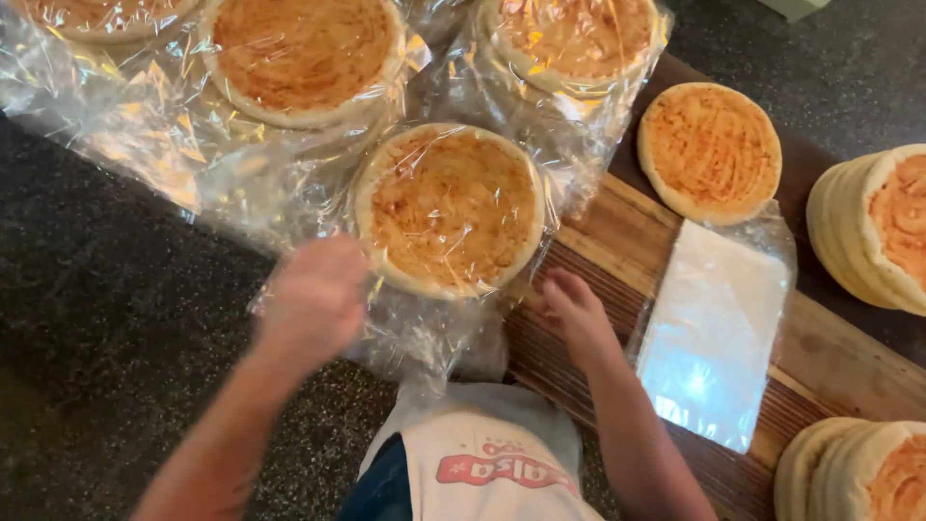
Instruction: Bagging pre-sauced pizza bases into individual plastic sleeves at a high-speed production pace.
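A round flatbread with orange-red topping (451,207), wrapped in a clear plastic bag, lies in front of me at the edge of a wooden board (617,241). My left hand (313,294) is blurred and presses on the bag's loose plastic at the bread's lower left. Just off the bread's lower right edge is my right hand (571,309), fingers curled and resting on the board. Whether either hand pinches the plastic is unclear.
More bagged flatbreads (304,53) lie at the back on a dark speckled counter (106,318). One unwrapped flatbread (709,150) sits on the board, beside a flat pile of empty clear bags (714,333). Stacks of bare flatbreads (873,227) stand at the right edge.
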